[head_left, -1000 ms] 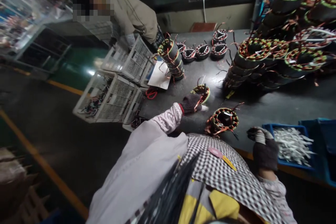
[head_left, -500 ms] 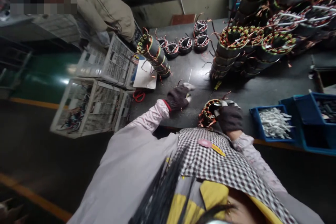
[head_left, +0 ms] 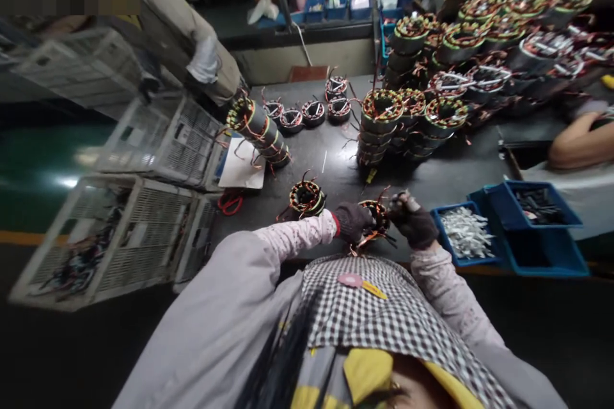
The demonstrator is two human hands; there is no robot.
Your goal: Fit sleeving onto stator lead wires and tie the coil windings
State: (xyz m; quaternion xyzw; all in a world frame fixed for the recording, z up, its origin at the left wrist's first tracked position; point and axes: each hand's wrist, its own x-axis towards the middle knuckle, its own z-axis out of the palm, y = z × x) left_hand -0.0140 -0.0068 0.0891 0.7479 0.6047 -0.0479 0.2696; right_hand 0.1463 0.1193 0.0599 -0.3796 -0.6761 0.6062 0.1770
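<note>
A motor stator with copper windings and loose lead wires sits on the dark worktable, close to the apron. My left hand, in a dark glove, is closed on its left side, fingertips partly hidden inside. At the right rim is my right hand, gloved with pale fingertips; its fingers are curled together by the lead wires, and what they pinch is too small to make out. A second wound stator stands upright left of my left forearm. A leaning stack of stators rises behind it.
Taller stator stacks fill the back right. Small stators stand at the back. A blue bin of white pieces is at right, beside other blue bins. Crates flank the left edge. Co-workers are at left and right.
My left hand has let go of the stator at left and moved right to the one before me. My right hand has shifted to that stator's outer right rim. The view has tilted up.
</note>
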